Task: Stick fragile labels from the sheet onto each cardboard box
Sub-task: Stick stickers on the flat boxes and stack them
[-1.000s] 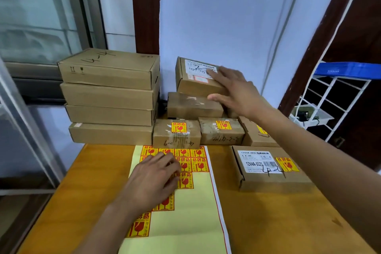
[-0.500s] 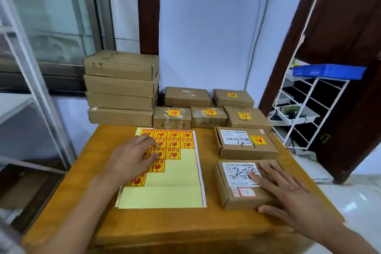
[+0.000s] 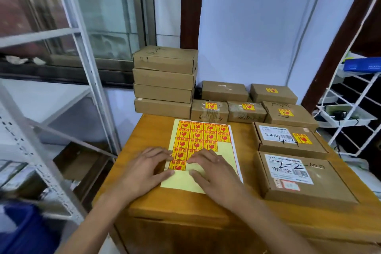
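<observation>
The yellow label sheet (image 3: 224,159) lies flat on the wooden table (image 3: 206,208), with several red-and-yellow fragile labels (image 3: 201,133) in its upper left part. Both hands rest on the sheet's lower half. My left hand (image 3: 144,169) presses the left edge, fingers spread beside the lowest label (image 3: 177,165). My right hand (image 3: 212,171) lies just right of that label, fingertips touching the sheet. The nearest cardboard box (image 3: 321,183), marked "2-2", sits at the right and carries a white shipping label but no fragile label. The box behind it (image 3: 288,140) has one.
Several smaller boxes with fragile labels (image 3: 245,112) line the table's back edge. One unlabelled box (image 3: 224,90) sits behind them. A stack of long boxes (image 3: 165,80) stands at back left. A grey metal shelf (image 3: 78,80) is left, a white wire rack (image 3: 350,109) right.
My right hand left the "2-2" box, set on the table after coming off the back pile, and came down on the sheet beside my left hand. The view shifted left.
</observation>
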